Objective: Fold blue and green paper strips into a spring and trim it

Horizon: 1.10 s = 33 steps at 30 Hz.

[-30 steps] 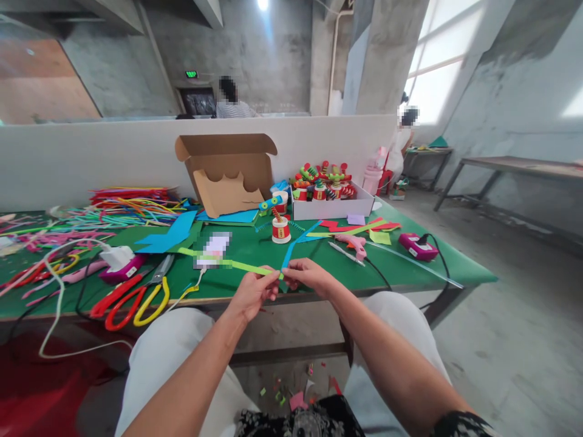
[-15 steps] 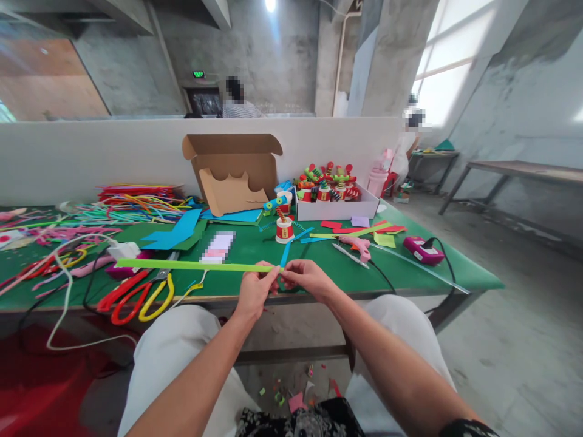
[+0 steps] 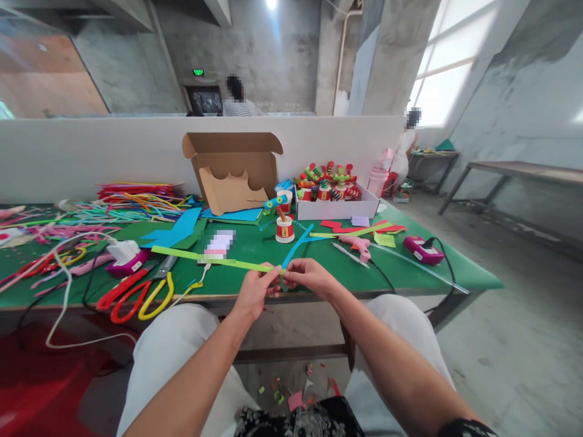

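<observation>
- The green strip [image 3: 214, 260] and the blue strip [image 3: 298, 244] meet end to end in front of the person, just above the near edge of the table [image 3: 410, 273]. Both are held in the air rather than lying on it.
- The left hand [image 3: 255, 292] pinches the green strip's near end between thumb and forefinger. The long free end slants off to the left over the table, probably to keep it out of the way.
- The right hand [image 3: 312, 276] pinches the blue strip's end the same way, its fingertips almost touching the left's. The strip rises up and away, so the two ends seem to be kept pressed together at an angle.
- Scissors [image 3: 136, 294] lie within reach on the left, and a glue gun [image 3: 357, 244] on the right.
- A small red figure [image 3: 285, 229] stands further back, beside a white box [image 3: 334, 209] holding similar ones.
</observation>
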Each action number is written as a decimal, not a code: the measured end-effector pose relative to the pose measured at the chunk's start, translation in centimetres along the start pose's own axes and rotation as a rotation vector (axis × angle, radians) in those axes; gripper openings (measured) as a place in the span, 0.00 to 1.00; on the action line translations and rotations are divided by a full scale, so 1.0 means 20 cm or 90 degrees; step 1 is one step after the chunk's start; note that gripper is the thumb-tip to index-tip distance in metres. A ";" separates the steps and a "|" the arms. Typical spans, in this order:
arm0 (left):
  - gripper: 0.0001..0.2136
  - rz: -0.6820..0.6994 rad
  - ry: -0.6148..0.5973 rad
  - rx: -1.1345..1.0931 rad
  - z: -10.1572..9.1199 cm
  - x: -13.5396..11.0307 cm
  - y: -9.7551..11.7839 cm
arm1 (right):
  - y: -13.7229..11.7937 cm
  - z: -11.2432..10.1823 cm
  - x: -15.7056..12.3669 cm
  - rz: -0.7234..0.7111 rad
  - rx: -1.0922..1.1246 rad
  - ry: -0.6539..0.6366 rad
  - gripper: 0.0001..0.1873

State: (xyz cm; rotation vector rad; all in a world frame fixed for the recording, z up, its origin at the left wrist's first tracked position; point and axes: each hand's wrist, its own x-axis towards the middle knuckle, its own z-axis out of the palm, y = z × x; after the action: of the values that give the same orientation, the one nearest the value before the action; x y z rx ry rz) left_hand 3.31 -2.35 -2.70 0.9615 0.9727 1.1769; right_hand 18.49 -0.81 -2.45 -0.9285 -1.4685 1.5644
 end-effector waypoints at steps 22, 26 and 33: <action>0.18 0.058 -0.016 0.089 -0.02 0.01 -0.02 | 0.03 -0.04 0.01 0.010 -0.034 -0.003 0.23; 0.19 0.041 -0.030 0.069 -0.01 0.00 -0.02 | 0.03 -0.05 0.01 0.006 -0.028 -0.017 0.21; 0.16 0.040 -0.037 0.080 -0.01 0.00 -0.02 | 0.02 -0.06 0.01 0.031 -0.016 -0.028 0.21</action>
State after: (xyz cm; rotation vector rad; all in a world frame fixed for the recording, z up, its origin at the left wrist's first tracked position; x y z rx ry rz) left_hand 3.17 -2.32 -3.11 1.1268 0.9846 1.1437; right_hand 19.52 -0.17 -3.01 -0.9560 -1.5093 1.6152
